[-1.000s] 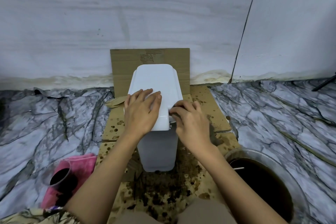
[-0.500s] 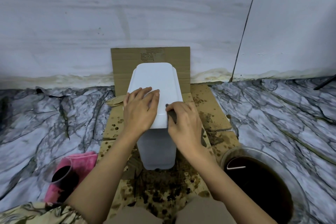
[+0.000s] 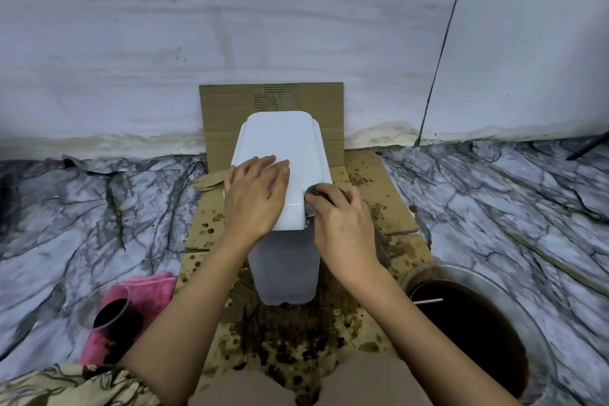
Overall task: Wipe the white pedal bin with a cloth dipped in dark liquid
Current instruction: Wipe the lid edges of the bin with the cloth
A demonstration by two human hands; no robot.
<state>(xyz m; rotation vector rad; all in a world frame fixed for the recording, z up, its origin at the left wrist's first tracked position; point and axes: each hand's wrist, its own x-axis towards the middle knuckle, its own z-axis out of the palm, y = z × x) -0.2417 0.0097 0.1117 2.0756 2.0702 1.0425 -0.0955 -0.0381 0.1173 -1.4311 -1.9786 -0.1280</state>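
Observation:
The white pedal bin (image 3: 285, 269) stands upright on stained cardboard (image 3: 372, 188) against the wall, its lid shut. My left hand (image 3: 255, 198) lies flat on the near left part of the lid, fingers straight. My right hand (image 3: 342, 224) grips a dark grey wet cloth (image 3: 321, 189) and presses it against the right side of the lid rim. Most of the cloth is hidden under my fingers. A round metal bowl of dark liquid (image 3: 468, 323) sits on the floor at the near right.
At the near left, a pink cup of dark liquid (image 3: 110, 310) stands on a pink cloth (image 3: 155, 287). Dark drips stain the cardboard in front of the bin. Marble-patterned sheet (image 3: 99, 224) covers the floor on both sides. A grey wall rises close behind.
My right hand has slid with the cloth from the lid's near right corner farther along its right edge. The left hand has stayed flat on the lid.

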